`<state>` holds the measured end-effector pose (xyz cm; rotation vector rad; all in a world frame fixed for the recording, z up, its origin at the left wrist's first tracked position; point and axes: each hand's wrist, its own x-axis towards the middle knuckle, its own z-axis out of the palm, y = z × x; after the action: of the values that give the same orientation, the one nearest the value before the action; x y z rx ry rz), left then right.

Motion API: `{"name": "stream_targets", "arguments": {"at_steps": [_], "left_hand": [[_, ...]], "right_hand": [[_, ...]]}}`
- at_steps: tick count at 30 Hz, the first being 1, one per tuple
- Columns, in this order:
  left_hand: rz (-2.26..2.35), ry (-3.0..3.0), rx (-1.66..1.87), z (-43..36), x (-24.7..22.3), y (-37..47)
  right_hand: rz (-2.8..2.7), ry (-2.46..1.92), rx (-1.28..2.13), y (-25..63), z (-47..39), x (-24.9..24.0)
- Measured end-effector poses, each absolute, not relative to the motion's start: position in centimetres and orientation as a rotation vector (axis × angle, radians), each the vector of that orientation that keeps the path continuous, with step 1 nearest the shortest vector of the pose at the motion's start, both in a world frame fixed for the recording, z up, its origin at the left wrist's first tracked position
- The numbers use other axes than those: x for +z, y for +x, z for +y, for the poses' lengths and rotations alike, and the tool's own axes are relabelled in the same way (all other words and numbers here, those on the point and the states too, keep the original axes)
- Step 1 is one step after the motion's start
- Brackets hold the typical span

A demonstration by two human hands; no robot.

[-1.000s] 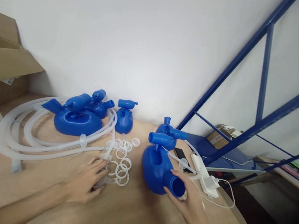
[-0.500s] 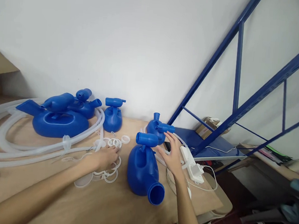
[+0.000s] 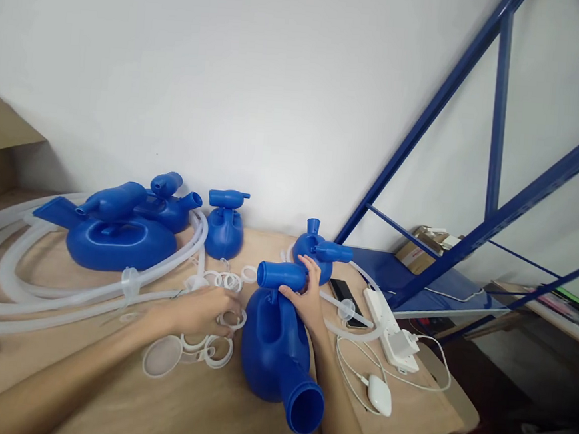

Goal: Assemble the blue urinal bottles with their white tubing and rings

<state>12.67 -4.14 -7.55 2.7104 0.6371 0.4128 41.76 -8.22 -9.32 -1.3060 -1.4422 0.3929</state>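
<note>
My left hand (image 3: 207, 309) is closed with its fingertips on a translucent white plastic ring (image 3: 241, 320). Around it lie more such rings (image 3: 218, 364) and a clear round cap (image 3: 162, 356). My right hand (image 3: 309, 292) has its thumb and fingers around a short blue cylinder (image 3: 275, 275), which rests on top of the nearest blue plastic urinal bottle (image 3: 262, 348). That bottle's wide round mouth (image 3: 306, 409) faces toward me. Behind my right hand stands another blue bottle (image 3: 324, 272) with its own small blue cylinder (image 3: 334, 252).
Several blue bottles (image 3: 121, 247) and coiled clear hoses (image 3: 9, 275) fill the table's left. On the right are a phone (image 3: 346, 298), a power strip (image 3: 384, 325), a white charger (image 3: 380, 394) and cables. A blue metal rack (image 3: 433, 108) stands beyond the right edge.
My right hand has moved left from beside the rear bottle and closed on the front bottle's blue cylinder. My left hand has shifted slightly right and lifts a ring. The view has turned a little.
</note>
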Motion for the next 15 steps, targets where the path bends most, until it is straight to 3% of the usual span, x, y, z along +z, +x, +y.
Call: {"name": "stream_targets", "arguments": {"at_steps": [6,11,15], "left_hand": [[0.734,2.108,0.871,-2.3,-5.4,12.2],[0.795,1.733,1.146,-2.8,-6.2,13.9],[0.766,1.601,1.149,-3.4,-7.1,14.9]], "right_hand": [[-1.352,-1.243,0.778,40.4,-9.0,-9.0],[-1.331,-1.236,0.75,39.1,-9.4,-9.0],[-1.313,-1.24,0.683,38.8,-9.4,-9.2]]}}
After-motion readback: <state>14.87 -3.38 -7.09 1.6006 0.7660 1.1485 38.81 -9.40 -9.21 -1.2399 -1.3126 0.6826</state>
